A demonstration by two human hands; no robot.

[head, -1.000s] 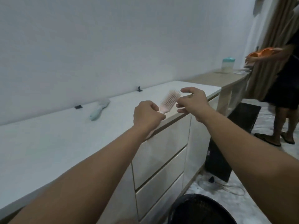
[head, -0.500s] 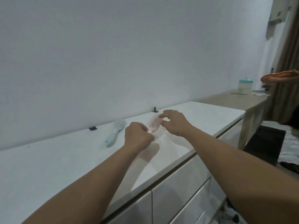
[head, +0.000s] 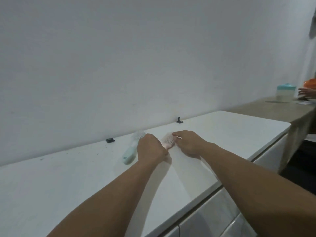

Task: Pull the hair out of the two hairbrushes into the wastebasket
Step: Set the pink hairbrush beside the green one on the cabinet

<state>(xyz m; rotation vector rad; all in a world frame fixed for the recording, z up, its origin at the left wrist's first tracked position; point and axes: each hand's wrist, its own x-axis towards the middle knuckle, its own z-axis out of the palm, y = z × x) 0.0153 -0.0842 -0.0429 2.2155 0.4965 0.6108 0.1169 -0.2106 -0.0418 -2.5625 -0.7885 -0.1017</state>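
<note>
Left hand (head: 151, 147) fists the pink hairbrush (head: 168, 141) handle; right hand (head: 187, 142) pinches its far bristles. Green hairbrush (head: 132, 150) lies just left, long axis near-to-far, left hand nearer.

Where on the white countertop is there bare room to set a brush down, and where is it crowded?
Bare: the countertop stretch right of the right hand, up to its far corner, and the near-left part in front of the green brush. Crowded: the middle by the wall, where the green brush, the left hand gripping the pink brush and the right hand sit together.
</note>
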